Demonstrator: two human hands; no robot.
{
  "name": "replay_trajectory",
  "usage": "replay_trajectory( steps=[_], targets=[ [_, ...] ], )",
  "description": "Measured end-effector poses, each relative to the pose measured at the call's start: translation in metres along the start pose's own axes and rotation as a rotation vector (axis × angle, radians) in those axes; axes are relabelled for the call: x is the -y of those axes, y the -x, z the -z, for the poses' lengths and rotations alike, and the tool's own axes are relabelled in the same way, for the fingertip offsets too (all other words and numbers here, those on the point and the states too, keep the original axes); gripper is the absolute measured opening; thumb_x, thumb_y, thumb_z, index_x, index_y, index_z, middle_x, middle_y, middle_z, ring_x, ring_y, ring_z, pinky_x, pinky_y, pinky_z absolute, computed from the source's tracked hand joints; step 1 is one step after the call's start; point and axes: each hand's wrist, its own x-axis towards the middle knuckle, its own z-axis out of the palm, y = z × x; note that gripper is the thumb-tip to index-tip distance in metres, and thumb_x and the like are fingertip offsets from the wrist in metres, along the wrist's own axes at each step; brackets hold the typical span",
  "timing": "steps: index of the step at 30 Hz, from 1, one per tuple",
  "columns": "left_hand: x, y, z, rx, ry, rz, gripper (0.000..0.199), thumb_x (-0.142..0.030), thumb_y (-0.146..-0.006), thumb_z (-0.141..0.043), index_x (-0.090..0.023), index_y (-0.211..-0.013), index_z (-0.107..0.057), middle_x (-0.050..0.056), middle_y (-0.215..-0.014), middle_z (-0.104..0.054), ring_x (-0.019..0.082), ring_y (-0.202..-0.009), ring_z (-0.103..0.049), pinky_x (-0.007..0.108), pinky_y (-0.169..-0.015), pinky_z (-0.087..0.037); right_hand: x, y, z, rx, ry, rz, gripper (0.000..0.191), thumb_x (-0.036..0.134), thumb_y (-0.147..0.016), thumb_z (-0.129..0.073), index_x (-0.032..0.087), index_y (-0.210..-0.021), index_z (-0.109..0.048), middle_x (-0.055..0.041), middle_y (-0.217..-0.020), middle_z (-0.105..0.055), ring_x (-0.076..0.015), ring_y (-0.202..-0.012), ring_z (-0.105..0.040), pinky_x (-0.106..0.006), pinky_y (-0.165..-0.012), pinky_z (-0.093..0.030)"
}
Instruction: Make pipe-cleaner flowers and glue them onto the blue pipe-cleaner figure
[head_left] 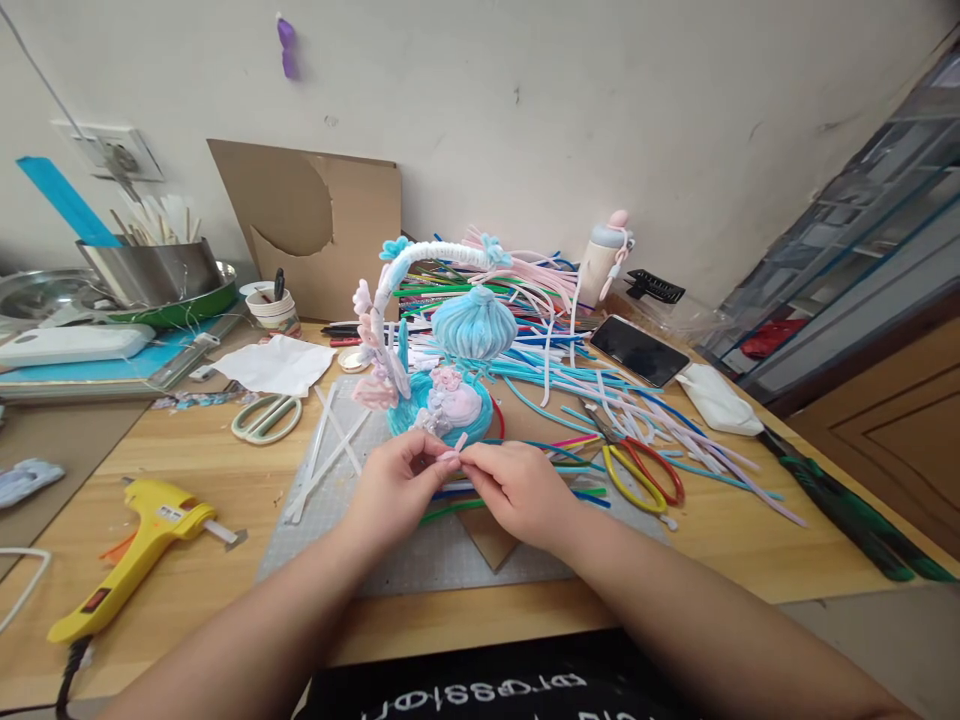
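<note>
Between my two hands is a short pale pink pipe cleaner [453, 452], bent into a small piece. My left hand [401, 485] pinches it from the left, thumb against fingers. From the other side my right hand [521, 488] grips it, fingers curled together. Just beyond my fingertips stands a pipe-cleaner lamp-like model [474, 325]: a fluffy blue shade hangs from a white arched stem over a round blue base. Pink and lilac flowers climb its left side, and a pink rounded figure sits on the base. A grey cutting mat [322, 540] lies beneath.
A yellow hot glue gun [142, 545] lies at left, near green-handled scissors [268, 419]. Pliers with red and yellow handles [643, 472] rest at right. Behind are heaped pipe cleaners [540, 270], a phone [639, 350], a bottle [602, 258] and cardboard [367, 210].
</note>
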Motion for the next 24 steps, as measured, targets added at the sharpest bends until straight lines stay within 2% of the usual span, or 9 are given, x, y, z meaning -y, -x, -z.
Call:
replay_trajectory(
  steps=[5,13,19,22,24],
  targets=[
    [-0.009,0.001,0.003,0.044,0.25,0.104,0.023,-0.036,-0.072,-0.072,-0.015,-0.068,-0.062,-0.001,-0.057,-0.065,0.012,-0.055,-0.057,0.024,-0.056,-0.045,0.006,0.002,0.007,-0.057,-0.143,0.048,0.024,0.022,-0.095,-0.039,0.02,-0.077,-0.054,-0.0013,-0.068,-0.06,-0.0133,-0.062,-0.054,-0.024,-0.059,-0.036],
    [-0.013,0.002,0.006,0.041,0.291,0.03,0.018,-0.031,-0.07,-0.075,-0.015,-0.067,-0.067,0.0,-0.058,-0.068,0.012,-0.057,-0.06,0.024,-0.059,-0.048,0.005,0.002,0.012,-0.085,-0.201,0.084,0.023,0.022,-0.094,-0.04,0.019,-0.076,-0.054,-0.0011,-0.066,-0.059,-0.0129,-0.061,-0.051,-0.024,-0.059,-0.038],
    [-0.013,0.0,0.01,0.219,0.354,-0.034,0.02,-0.031,-0.072,-0.075,-0.015,-0.066,-0.064,0.0,-0.06,-0.065,0.012,-0.056,-0.059,0.026,-0.059,-0.048,-0.002,-0.001,0.013,-0.09,-0.196,0.136,0.015,0.019,-0.094,-0.044,0.021,-0.089,-0.059,0.0008,-0.075,-0.066,-0.0126,-0.064,-0.053,-0.026,-0.063,-0.038],
    [-0.014,0.002,0.009,0.177,0.295,-0.066,0.019,-0.03,-0.074,-0.073,-0.015,-0.068,-0.064,0.001,-0.065,-0.064,0.012,-0.057,-0.059,0.026,-0.058,-0.048,-0.002,0.0,0.011,-0.15,-0.13,0.121,0.011,0.02,-0.092,-0.048,0.021,-0.093,-0.058,-0.0006,-0.079,-0.067,-0.0143,-0.066,-0.054,-0.028,-0.066,-0.039],
    [-0.013,0.005,0.009,0.115,0.18,-0.129,0.016,-0.029,-0.077,-0.07,-0.015,-0.071,-0.064,0.002,-0.068,-0.064,0.014,-0.061,-0.06,0.026,-0.061,-0.048,-0.001,0.001,0.01,-0.23,-0.099,0.097,0.012,0.023,-0.09,-0.052,0.02,-0.1,-0.057,-0.005,-0.089,-0.066,-0.0176,-0.078,-0.057,-0.031,-0.072,-0.042]
  ],
)
